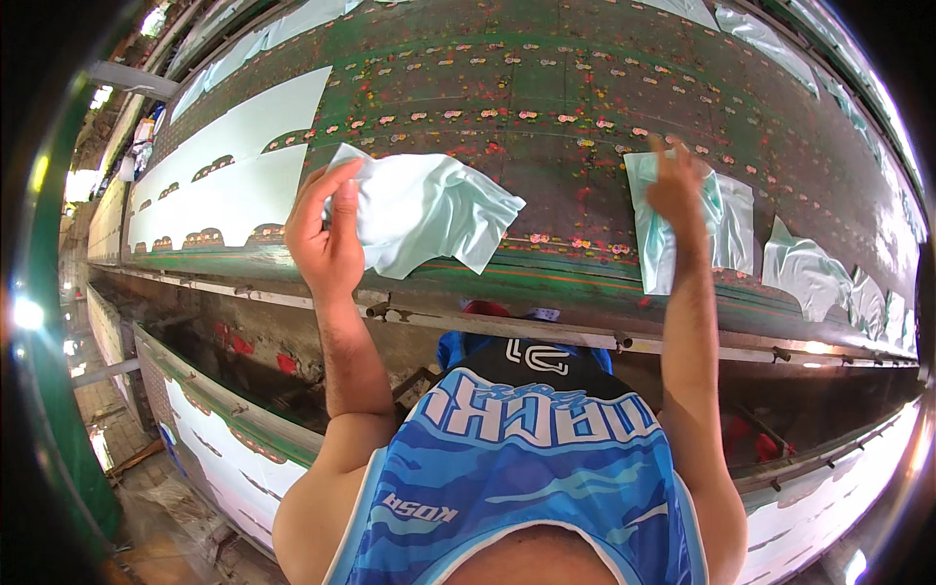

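My left hand [325,229] pinches the left edge of a pale mint, shiny fabric piece [424,210], which spreads wrinkled to the right over a dark green printing table [468,88] dotted with small coloured marks. Toward the right, my right hand [678,183] touches a second pale fabric piece [655,255], its fingers apart and slightly bent near the piece's top edge. That piece has a bunched fold under the hand and overlaps a flatter section at its right.
Flat white pieces [224,195] lie on the table's left part, wrinkled mint pieces [809,273] along the right. A metal rail [492,322] runs along the near edge, above a gap. Another table with white pieces [214,458] stands at the lower left. My blue jersey fills the lower middle.
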Available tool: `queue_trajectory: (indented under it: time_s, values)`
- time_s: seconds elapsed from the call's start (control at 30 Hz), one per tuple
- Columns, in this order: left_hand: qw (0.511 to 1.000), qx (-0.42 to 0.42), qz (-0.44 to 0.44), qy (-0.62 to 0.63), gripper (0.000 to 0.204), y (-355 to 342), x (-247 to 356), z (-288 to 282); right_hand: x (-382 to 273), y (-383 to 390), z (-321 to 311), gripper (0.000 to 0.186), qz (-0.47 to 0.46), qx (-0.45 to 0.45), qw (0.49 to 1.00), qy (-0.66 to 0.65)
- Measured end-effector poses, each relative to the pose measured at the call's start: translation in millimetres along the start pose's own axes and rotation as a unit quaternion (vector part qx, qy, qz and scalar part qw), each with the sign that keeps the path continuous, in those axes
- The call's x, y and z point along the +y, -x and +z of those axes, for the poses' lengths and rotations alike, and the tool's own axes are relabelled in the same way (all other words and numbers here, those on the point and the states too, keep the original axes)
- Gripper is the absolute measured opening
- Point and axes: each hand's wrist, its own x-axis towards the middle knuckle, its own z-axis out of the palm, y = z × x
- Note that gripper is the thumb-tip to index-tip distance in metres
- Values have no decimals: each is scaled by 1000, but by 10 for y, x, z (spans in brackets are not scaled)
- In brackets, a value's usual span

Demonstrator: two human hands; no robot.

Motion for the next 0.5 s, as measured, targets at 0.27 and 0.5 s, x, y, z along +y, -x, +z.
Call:
queue_trajectory:
  time_s: [0.27,0.5]
  values:
    - [956,25,288,54,4,-159,638,-318,-1952,5,175,47,-259,-41,872,-413]
    - [936,311,160,46,17,-43,191,-992,-809,348,-6,23,-94,-138,799,-578]
